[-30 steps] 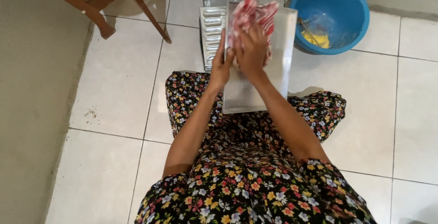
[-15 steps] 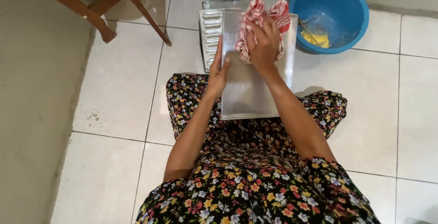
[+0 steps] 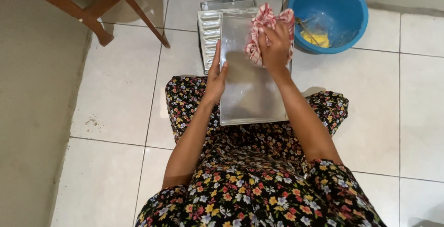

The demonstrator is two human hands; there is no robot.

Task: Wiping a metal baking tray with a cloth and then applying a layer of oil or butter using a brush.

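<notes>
A flat silver metal tray (image 3: 252,93) rests on my lap, tilted away from me. My left hand (image 3: 215,75) grips the tray's left edge. At the tray's far right part, my right hand (image 3: 276,46) presses a red-and-white checked cloth (image 3: 262,28) onto the surface. I sit on the floor in a black floral dress (image 3: 249,180).
A silver moulded baking pan (image 3: 209,32) with oblong cavities lies on the white tiles beyond the tray. A blue plastic basin (image 3: 351,18) holding yellow batter and a utensil stands at the far right. Wooden chair legs (image 3: 134,7) cross the upper left.
The cloth and my right hand have slid from the tray's far middle toward its far right corner. The left hand has stayed on the left edge.
</notes>
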